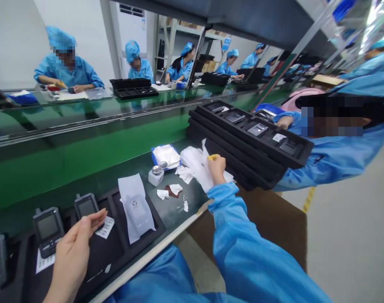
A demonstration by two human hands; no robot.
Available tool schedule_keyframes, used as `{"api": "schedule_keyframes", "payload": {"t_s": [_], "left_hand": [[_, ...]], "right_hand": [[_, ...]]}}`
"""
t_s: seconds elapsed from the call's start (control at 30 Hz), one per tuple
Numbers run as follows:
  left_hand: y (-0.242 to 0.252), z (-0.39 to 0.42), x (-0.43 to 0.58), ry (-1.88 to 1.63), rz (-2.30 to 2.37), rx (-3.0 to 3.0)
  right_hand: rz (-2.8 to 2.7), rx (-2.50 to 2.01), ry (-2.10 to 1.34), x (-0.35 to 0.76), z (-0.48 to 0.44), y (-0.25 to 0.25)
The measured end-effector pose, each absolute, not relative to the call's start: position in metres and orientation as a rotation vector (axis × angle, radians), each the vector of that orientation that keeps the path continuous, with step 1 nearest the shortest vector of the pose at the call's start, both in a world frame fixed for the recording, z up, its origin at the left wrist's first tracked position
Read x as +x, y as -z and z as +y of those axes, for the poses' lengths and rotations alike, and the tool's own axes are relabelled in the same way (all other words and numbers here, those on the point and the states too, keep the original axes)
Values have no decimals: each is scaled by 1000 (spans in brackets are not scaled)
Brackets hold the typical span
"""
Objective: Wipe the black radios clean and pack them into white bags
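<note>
My left hand (73, 250) is bent with thumb and fingers around the lower part of a dark handheld device (86, 203), which has a screen and a stub antenna. The fingers hide its lower half. A white printed label (105, 227) shows just beneath them. Farther right, my right hand (216, 169) pinches the top of a pile of thin white bags (195, 162), one edge standing up. Something yellow (214, 157) shows at its fingertips; whether worn or held, I cannot tell. A white bag with a printed mark (135, 208) lies in the tray's right compartment.
The black foam tray (157, 219) holds another handheld device (48, 229). A pump bottle (156, 175), a blue pack of white wipes (166, 156) and scraps (176, 189) lie nearby. Stacked black trays (236, 139) stand right, beside a co-worker's sleeve (331, 160). Other people sit across the bench.
</note>
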State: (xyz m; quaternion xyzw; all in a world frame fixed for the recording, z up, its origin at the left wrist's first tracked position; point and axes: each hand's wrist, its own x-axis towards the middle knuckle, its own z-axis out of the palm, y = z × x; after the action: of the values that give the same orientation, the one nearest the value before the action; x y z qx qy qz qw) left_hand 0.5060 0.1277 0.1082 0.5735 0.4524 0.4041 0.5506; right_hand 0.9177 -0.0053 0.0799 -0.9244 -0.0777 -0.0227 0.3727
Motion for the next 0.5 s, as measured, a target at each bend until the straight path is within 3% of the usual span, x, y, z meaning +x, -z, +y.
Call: {"api": "schedule_keyframes", "payload": {"t_s": [0.2,0.37,0.5], "left_hand": [[-127,119,532,-800,853,1231],[-140,124,540,-673,620,957],[-133,132,510,-862,781,857]], "right_hand": [[-692,-2083,163,796,25,-125],[-1461,-1640,208,657,48,-112],[-1670,-1584,2,614,53,-101]]}}
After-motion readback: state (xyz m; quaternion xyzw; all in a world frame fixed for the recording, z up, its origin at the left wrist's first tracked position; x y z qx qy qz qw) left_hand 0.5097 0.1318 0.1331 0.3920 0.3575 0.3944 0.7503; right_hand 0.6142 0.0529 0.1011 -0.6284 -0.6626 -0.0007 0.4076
